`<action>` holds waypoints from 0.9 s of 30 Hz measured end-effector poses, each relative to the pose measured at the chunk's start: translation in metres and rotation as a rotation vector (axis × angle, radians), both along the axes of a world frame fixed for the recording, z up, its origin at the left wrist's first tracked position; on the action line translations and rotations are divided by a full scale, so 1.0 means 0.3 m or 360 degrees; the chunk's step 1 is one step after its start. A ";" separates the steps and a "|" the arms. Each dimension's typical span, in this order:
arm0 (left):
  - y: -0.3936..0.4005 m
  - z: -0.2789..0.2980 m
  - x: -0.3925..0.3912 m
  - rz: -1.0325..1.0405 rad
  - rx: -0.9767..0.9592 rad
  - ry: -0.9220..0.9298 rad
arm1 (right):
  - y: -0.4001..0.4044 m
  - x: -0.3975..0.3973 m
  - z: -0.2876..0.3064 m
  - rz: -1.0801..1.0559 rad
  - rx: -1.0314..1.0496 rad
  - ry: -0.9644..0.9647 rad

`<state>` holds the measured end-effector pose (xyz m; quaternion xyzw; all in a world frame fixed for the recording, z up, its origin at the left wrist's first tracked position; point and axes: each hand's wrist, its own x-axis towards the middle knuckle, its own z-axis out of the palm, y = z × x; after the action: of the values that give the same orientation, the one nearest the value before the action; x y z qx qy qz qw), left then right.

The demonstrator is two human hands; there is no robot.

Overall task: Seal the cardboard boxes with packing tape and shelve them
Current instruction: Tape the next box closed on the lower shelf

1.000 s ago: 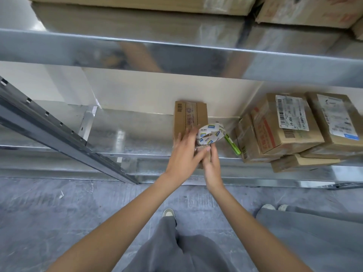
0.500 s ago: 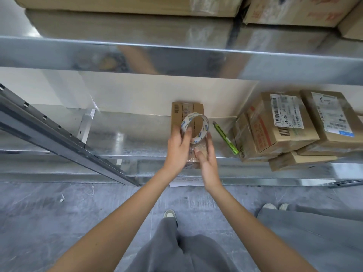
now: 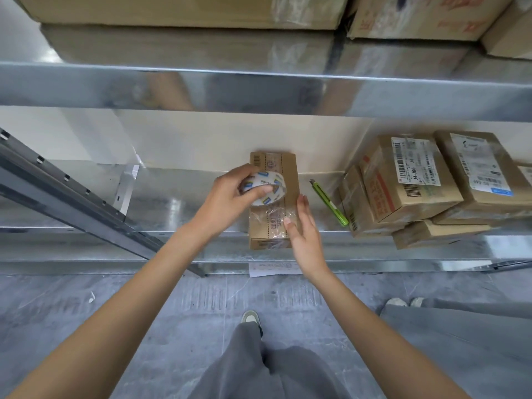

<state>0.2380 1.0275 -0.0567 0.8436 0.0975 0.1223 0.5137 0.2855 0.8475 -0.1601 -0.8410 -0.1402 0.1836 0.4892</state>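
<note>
Fingers [image 3: 266,190] drew tape roll [image 3: 263,188] farther back

A green utility knife [image 3: 328,203] lies on the metal shelf [image 3: 172,203]. A white paper sheet [image 3: 273,268] lies on the grey concrete floor [image 3: 86,306] below the shelf's front edge. A perforated steel upright [image 3: 72,194] slants across the left. Grey trousers [image 3: 259,364] and a shoe [image 3: 251,316] show below.
</note>
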 end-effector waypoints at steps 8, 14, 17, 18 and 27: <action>0.046 -0.027 -0.046 0.0069 0.0009 0.0109 | -0.018 0.019 0.037 0.0289 -0.0932 -0.0727; 0.017 -0.074 -0.059 0.0240 -0.0286 0.0022 | 0.008 0.015 0.068 0.0498 -0.1097 -0.0749; 0.005 -0.106 -0.080 0.0282 -0.0383 -0.0016 | 0.006 0.017 0.089 0.0531 -0.1147 -0.0697; 0.003 -0.119 -0.087 0.0292 -0.0428 -0.0030 | 0.006 0.016 0.096 0.0535 -0.1161 -0.0703; -0.005 -0.127 -0.088 0.0379 -0.0460 -0.0077 | 0.099 -0.043 0.102 0.0615 -0.1088 -0.0821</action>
<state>0.2116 1.0259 -0.0949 0.7404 0.2010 0.1871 0.6135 0.2724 0.8773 -0.1294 -0.9305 -0.3428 0.0919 0.0902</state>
